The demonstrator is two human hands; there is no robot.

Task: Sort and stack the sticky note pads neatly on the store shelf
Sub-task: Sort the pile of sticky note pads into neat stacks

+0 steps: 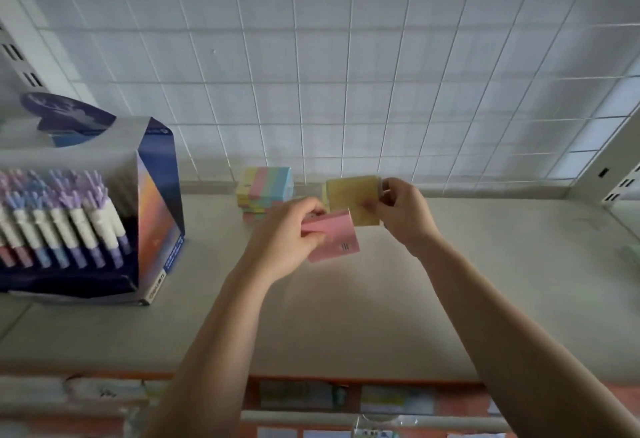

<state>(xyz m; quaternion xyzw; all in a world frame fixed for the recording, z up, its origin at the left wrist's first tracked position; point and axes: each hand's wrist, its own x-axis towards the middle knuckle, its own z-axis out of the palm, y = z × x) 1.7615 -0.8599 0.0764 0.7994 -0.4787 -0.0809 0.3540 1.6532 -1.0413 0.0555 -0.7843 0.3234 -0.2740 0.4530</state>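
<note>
My left hand [287, 233] grips a pink sticky note pad [337, 238] above the middle of the grey shelf [346, 316]. Just to its right, my right hand [403, 210] holds a yellow sticky note pad [351, 200] by its right edge, tilted up and touching the pink one. Behind both hands, a stack of multicoloured pastel pads [265, 189] stands against the back of the shelf. A pink pad lies at the foot of that stack, mostly hidden by my left hand.
A blue display box of pens [79, 222] stands on the left of the shelf. A white wire grid [346, 73] forms the back wall. Price labels [311, 392] line the shelf's front edge. A pale green thing shows at the far right edge [632, 252].
</note>
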